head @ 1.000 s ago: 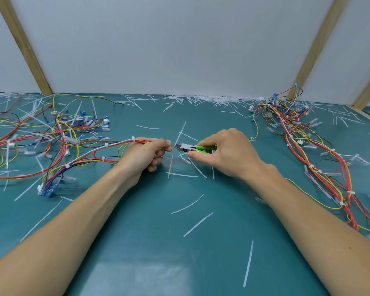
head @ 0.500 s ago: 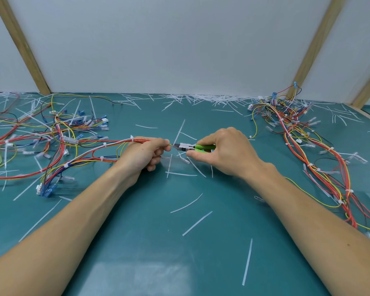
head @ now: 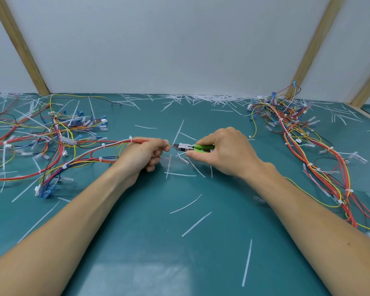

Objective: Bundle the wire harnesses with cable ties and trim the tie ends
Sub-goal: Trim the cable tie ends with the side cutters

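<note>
My left hand (head: 142, 155) grips the end of a red, white and yellow wire harness (head: 107, 145) that runs off to the left, with white cable ties (head: 130, 138) along it. My right hand (head: 222, 152) grips green-handled cutters (head: 192, 147), whose metal jaws point left and meet the wire tip sticking out of my left fingers. Whether the jaws are closed is too small to tell. Both hands sit just above the teal table (head: 158, 242) at its middle.
A tangle of harnesses with blue connectors (head: 45, 189) covers the left side. Another harness pile (head: 303, 146) runs down the right side. Cut white tie ends (head: 195, 224) lie scattered over the table and heaped along the back wall (head: 201, 98).
Both hands have held nearly still, with the cutters kept at the wire tip by my left fingers. Only the view has shifted slightly.
</note>
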